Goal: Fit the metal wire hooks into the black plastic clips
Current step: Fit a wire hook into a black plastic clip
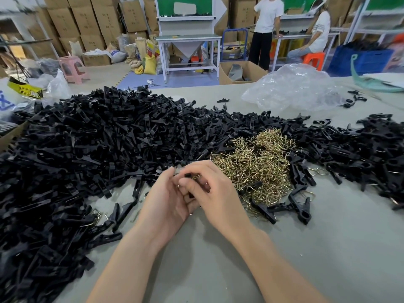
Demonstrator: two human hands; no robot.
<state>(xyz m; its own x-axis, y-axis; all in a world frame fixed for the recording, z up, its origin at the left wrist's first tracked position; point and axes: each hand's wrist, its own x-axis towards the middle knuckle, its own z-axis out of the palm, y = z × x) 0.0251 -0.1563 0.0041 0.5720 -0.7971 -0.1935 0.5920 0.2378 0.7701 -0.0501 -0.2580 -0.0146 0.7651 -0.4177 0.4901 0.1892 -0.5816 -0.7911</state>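
My left hand [166, 200] and my right hand [215, 193] meet in the middle of the grey table [306, 259]. Together they grip a black plastic clip [190, 194], mostly hidden by the fingers, with brass wire hooks [195, 176] showing between them. A pile of brass wire hooks [255, 165] lies just right of my hands. A big heap of black clips [98, 149] fills the left and far side. More black clips [371, 154] spread along the right, some with wire fitted.
A crumpled clear plastic bag [293, 88] lies at the far right of the table. An open cardboard box [238, 72] stands beyond the table edge. Two persons [266, 29] are at benches in the background, with stacked cartons behind.
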